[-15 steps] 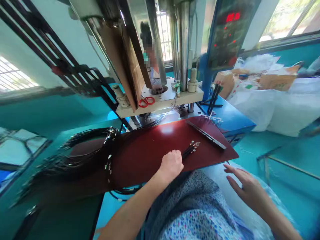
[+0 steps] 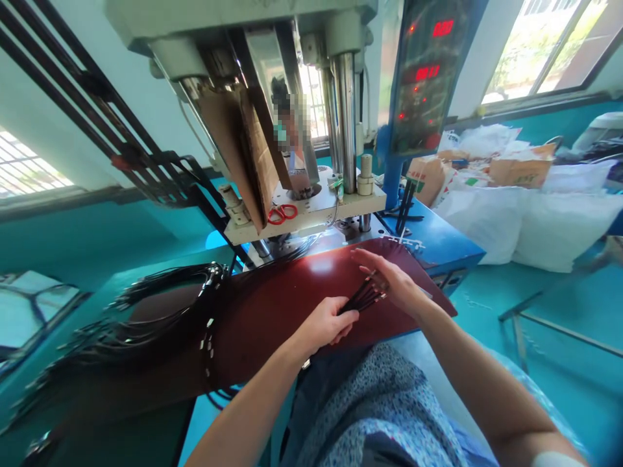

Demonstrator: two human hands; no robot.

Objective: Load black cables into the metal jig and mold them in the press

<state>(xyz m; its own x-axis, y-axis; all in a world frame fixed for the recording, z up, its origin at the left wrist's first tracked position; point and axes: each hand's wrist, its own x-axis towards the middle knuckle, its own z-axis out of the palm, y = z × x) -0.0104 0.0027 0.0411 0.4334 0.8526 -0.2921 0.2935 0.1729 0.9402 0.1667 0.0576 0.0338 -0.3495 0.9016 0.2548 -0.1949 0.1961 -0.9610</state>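
Note:
My left hand (image 2: 327,322) is closed round a bundle of black cables (image 2: 359,298) above the dark red board (image 2: 272,305). Their small metal connector ends fan out to the right. At those ends is my right hand (image 2: 393,280), fingers stretched out and palm turned toward the connectors; whether it presses on them I cannot tell. Behind the right hand, a metal strip on the board is mostly hidden. On the board's left lie many more black cables (image 2: 160,285), some looped, and a row of connector ends (image 2: 209,344).
A press (image 2: 311,206) with steel columns stands behind the board, red-handled scissors (image 2: 282,214) on its plate. A control panel (image 2: 423,84) with red digits hangs at right. White sacks (image 2: 559,224) and cartons are beyond. Another person shows behind the press.
My right hand has come from beside the board's right edge up and left to the connector ends. The left hand has turned and tilted the cable bundle. The view has shifted slightly.

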